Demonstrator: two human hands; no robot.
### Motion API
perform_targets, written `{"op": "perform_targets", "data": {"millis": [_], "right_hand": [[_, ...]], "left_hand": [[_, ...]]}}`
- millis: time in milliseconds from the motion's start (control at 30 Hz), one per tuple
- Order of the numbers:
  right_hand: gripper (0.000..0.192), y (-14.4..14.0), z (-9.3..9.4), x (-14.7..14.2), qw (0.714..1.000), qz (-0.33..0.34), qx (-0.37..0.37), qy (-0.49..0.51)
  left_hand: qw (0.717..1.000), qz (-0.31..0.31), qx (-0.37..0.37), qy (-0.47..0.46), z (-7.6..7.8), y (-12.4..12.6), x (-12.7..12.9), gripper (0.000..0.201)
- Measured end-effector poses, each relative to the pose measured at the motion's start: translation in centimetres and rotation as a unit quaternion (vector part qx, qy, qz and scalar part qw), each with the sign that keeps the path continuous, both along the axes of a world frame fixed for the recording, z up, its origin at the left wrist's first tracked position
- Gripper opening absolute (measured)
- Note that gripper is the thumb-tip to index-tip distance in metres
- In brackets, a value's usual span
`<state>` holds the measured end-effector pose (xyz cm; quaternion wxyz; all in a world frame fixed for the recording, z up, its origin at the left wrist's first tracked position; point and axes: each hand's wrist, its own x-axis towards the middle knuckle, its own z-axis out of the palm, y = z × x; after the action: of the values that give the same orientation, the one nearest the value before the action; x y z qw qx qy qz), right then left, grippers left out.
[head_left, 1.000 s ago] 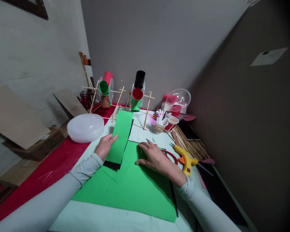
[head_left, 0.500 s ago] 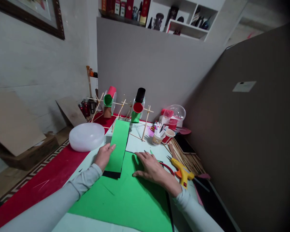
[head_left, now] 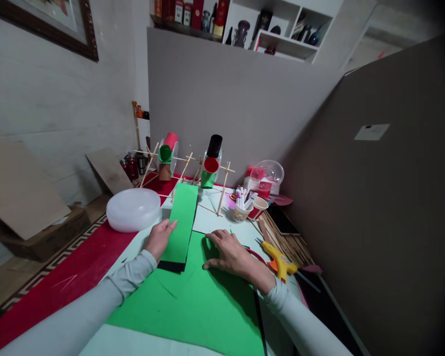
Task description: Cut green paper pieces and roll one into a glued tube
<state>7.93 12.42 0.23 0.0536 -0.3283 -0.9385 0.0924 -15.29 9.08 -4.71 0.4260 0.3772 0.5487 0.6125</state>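
My left hand (head_left: 159,239) grips the left edge of a long green paper strip (head_left: 183,217), thumb on top and the other fingers hidden beneath. A black strip (head_left: 172,267) peeks out under its lower end and right side. Fingers apart, my right hand (head_left: 230,254) rests over the far right part of a large green sheet (head_left: 185,306). A dark edge shows below that sheet on the right. Partly behind my right wrist is a red curved handle (head_left: 257,255), perhaps of scissors; the rest is hidden.
Right of my right hand lies a yellow glue gun (head_left: 284,262) beside wooden sticks (head_left: 285,237). A cup of markers (head_left: 241,212) and a paper cup (head_left: 258,206) stand behind. Stick frames with coloured tubes (head_left: 211,165) stand at the back; white plastic bowls (head_left: 133,210) are left.
Both hands stay almost in place; my left hand keeps hold of the green strip. The view has shifted very slightly.
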Motion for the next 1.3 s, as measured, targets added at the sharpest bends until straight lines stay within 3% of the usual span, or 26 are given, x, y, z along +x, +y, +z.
{"op": "perform_targets", "data": {"millis": [200,367,633,1000,1300], "right_hand": [[0.079,1.1,0.1,0.1,0.999,-0.01,-0.032,0.031],[0.036,4.4,-0.5,-0.6,0.994,-0.016,-0.1,0.046],[0.031,7.6,-2.1,-0.7,0.982,0.024,-0.184,0.035],[0.029,7.1,-1.7,0.1,0.98,0.042,-0.163,0.105],[0.027,5.3,-1.6,0.5,0.979,0.019,-0.11,0.171]], "left_hand": [[0.999,0.017,0.018,-0.022,-0.1,0.1,0.0,0.029],[0.998,0.025,0.033,-0.044,-0.1,0.1,-0.3,0.029],[0.99,0.065,0.098,-0.079,0.9,0.1,-0.3,0.022],[0.952,0.163,0.23,-0.119,5.6,-0.7,-1.9,0.032],[0.948,0.177,0.224,-0.137,5.7,-0.6,-2.3,0.028]]}}
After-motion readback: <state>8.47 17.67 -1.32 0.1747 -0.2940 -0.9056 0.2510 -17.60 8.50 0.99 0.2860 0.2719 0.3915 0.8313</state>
